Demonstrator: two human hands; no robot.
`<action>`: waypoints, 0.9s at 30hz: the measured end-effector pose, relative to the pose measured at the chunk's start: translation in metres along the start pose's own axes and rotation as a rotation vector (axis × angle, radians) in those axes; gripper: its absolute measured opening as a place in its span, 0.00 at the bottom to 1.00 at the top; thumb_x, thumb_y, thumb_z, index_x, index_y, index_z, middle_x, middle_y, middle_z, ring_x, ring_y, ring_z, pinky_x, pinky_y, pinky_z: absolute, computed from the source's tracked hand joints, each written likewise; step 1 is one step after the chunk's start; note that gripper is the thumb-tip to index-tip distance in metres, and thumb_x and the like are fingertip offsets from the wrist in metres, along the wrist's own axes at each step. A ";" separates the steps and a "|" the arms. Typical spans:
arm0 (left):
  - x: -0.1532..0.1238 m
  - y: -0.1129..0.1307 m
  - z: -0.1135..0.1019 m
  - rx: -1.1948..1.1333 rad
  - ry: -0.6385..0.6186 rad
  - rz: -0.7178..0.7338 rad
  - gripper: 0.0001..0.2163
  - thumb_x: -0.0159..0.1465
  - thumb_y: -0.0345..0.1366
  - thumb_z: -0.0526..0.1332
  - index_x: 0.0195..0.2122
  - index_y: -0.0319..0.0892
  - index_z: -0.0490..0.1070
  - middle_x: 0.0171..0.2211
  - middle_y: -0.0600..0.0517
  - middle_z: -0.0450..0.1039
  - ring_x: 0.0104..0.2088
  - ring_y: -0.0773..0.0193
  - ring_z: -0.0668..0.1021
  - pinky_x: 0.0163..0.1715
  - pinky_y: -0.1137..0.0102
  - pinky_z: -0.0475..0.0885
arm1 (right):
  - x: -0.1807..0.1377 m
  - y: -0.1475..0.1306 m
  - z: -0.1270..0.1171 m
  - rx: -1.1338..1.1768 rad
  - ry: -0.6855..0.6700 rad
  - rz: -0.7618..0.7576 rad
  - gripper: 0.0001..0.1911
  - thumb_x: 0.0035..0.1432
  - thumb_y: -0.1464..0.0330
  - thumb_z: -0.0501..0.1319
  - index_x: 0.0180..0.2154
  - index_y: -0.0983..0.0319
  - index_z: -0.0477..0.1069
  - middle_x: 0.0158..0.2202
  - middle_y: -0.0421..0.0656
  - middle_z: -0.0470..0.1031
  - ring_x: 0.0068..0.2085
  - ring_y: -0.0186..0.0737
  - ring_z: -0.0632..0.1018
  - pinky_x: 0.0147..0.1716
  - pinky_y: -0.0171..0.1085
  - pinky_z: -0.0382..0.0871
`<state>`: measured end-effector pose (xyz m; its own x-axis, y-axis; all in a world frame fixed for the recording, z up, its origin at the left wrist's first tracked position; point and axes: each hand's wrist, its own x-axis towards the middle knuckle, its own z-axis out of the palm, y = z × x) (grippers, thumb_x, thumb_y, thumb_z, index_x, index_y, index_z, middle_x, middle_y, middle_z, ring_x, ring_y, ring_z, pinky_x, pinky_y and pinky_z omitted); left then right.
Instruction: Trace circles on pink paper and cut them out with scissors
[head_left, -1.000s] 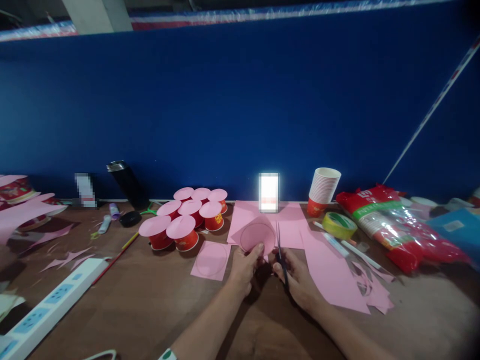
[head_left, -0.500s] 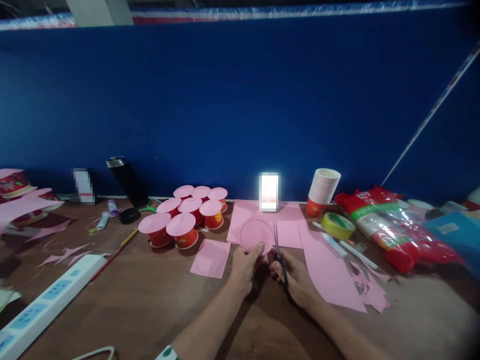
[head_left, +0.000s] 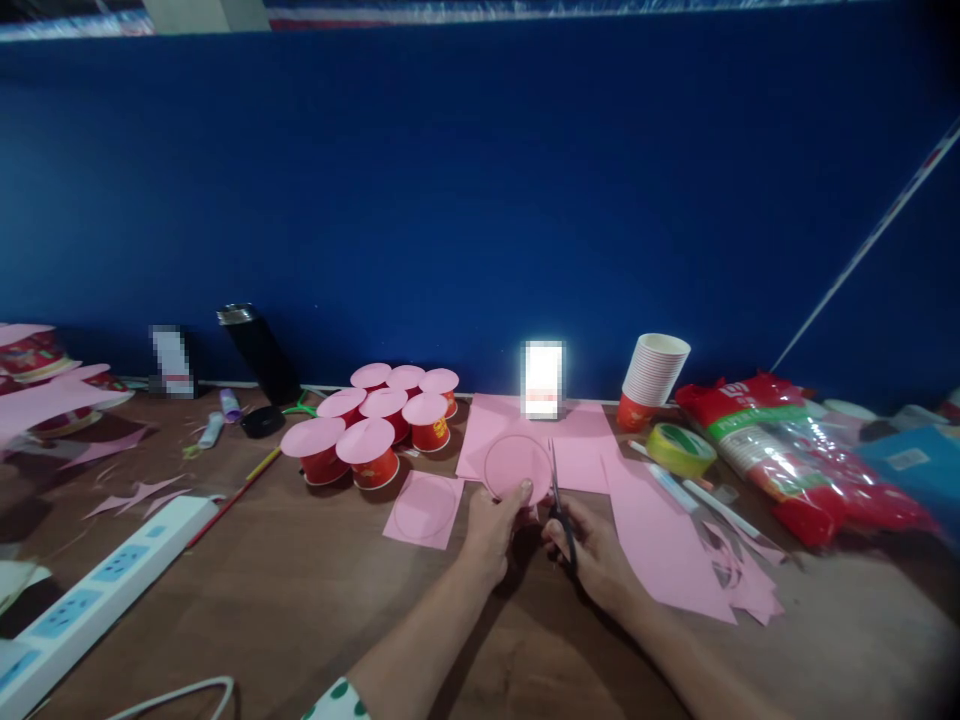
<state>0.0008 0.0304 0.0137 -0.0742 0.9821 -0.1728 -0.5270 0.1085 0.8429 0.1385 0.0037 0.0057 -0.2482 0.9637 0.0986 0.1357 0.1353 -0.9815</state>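
Note:
My left hand [head_left: 495, 525] pinches a round piece of pink paper [head_left: 516, 465] by its lower edge, thumb on top. A drawn ring runs along the paper's border. In my right hand [head_left: 589, 550] is a pair of scissors [head_left: 559, 510], blades pointing away from me beside the paper's right edge. The blades look nearly closed; whether they touch the paper I cannot tell. Behind the round piece lie pink paper sheets [head_left: 480, 420]. Left of my left hand, a pink square [head_left: 422, 512] with a drawn circle rests on the table.
Red paper cups topped with pink discs [head_left: 365, 440] stand at left. At right are stacked paper cups [head_left: 654, 370], yellow-green tape [head_left: 681, 450], pink scraps [head_left: 742, 580] and a red plastic bag [head_left: 780, 440]. A power strip [head_left: 105, 590] and black flask [head_left: 259, 350] are farther left.
The view has shifted slightly. Both hands keep their grips on the round paper and the scissors, with almost no other movement visible.

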 end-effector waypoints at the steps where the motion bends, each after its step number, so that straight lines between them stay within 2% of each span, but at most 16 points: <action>1: 0.000 0.000 0.000 0.002 -0.002 0.003 0.17 0.45 0.41 0.72 0.28 0.33 0.73 0.21 0.50 0.73 0.20 0.69 0.73 0.22 0.73 0.71 | 0.000 0.000 0.000 0.003 0.001 0.000 0.21 0.60 0.58 0.56 0.52 0.61 0.66 0.30 0.41 0.70 0.29 0.34 0.71 0.26 0.32 0.68; 17: 0.002 -0.004 -0.002 0.006 -0.037 0.012 0.16 0.47 0.42 0.71 0.29 0.33 0.73 0.24 0.48 0.74 0.21 0.68 0.74 0.24 0.73 0.71 | 0.000 -0.002 0.001 -0.015 0.009 0.004 0.20 0.59 0.58 0.57 0.50 0.61 0.67 0.32 0.43 0.72 0.28 0.34 0.71 0.26 0.32 0.69; 27: 0.001 -0.002 -0.001 0.015 -0.013 0.002 0.17 0.45 0.42 0.72 0.28 0.33 0.74 0.23 0.47 0.75 0.20 0.68 0.73 0.22 0.73 0.70 | 0.000 0.000 -0.001 -0.018 0.002 0.002 0.21 0.60 0.57 0.56 0.51 0.61 0.67 0.29 0.41 0.71 0.28 0.35 0.72 0.27 0.32 0.70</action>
<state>0.0010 0.0312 0.0108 -0.0644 0.9843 -0.1642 -0.5140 0.1083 0.8510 0.1392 0.0039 0.0054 -0.2457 0.9644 0.0973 0.1534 0.1378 -0.9785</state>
